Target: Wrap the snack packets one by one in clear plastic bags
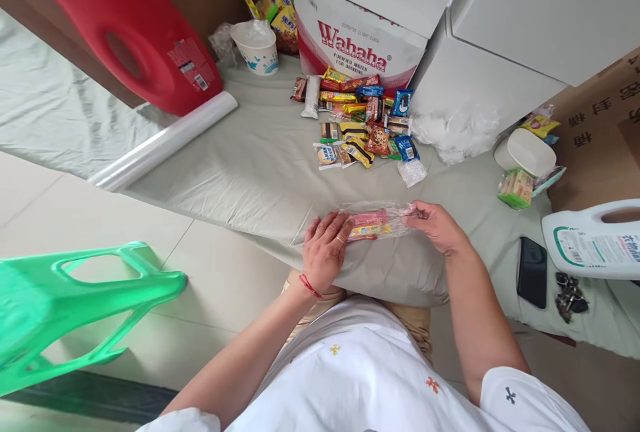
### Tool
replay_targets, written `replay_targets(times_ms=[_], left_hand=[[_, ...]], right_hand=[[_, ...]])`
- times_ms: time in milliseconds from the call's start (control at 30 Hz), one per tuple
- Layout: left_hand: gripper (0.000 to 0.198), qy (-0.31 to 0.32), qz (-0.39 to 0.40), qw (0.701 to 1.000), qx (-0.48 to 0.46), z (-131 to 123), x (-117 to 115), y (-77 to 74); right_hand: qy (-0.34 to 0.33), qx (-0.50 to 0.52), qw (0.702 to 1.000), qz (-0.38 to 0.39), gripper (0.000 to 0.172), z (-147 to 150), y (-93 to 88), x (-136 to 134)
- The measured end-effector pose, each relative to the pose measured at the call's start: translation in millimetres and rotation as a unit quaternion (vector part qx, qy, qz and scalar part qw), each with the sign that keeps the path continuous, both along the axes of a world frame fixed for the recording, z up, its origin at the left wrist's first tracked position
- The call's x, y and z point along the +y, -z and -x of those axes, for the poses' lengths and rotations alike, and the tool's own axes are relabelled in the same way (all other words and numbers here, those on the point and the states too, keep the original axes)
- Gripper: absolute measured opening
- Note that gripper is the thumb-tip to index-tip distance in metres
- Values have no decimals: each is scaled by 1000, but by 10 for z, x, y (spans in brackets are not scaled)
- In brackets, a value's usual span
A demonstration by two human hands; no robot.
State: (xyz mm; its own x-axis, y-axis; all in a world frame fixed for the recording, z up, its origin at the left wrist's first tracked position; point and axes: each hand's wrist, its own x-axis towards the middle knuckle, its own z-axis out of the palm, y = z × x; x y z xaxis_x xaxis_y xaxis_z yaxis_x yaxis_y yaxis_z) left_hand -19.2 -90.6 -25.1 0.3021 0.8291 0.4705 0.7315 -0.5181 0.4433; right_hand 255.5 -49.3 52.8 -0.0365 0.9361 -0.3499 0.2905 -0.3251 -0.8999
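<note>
Near the front edge of the cloth-covered surface lies a bundle of clear plastic wrap with a pink and a yellow snack packet inside it. My left hand, a red string on its wrist, rests flat with fingers stretched out against the bundle's left end. At the other end, my right hand pinches the gathered plastic between thumb and fingers. Beyond the hands sits a pile of small wrapped snacks in several colours, with a small wrapped clear bundle at its near right.
A plastic film roll lies left, by a red jug and a paper cup. Behind the snacks stands a Wahaha carton. Crumpled plastic, a white tub, phone, keys and white jug are right; a green stool stands left.
</note>
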Motion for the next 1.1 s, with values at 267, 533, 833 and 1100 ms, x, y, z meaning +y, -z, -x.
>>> replay_targets(times_ms=[267,533,833,1100], left_hand=[[43,1,28,1000,4,7,-14,45],[44,-17,33,999,30,-48,-48,6],[39,-31,27,997,-58,-91,-48,-18],[63,45,143,976,-158,113,-39,-70]], right_hand=[[138,5,989,47,49,155,154,-156],[54,-292,930,-216,19,994,109,-61],[-126,-502,820,-244,29,1434,97,-331],[-179,-534,784,-261,44,1462,120,-715]])
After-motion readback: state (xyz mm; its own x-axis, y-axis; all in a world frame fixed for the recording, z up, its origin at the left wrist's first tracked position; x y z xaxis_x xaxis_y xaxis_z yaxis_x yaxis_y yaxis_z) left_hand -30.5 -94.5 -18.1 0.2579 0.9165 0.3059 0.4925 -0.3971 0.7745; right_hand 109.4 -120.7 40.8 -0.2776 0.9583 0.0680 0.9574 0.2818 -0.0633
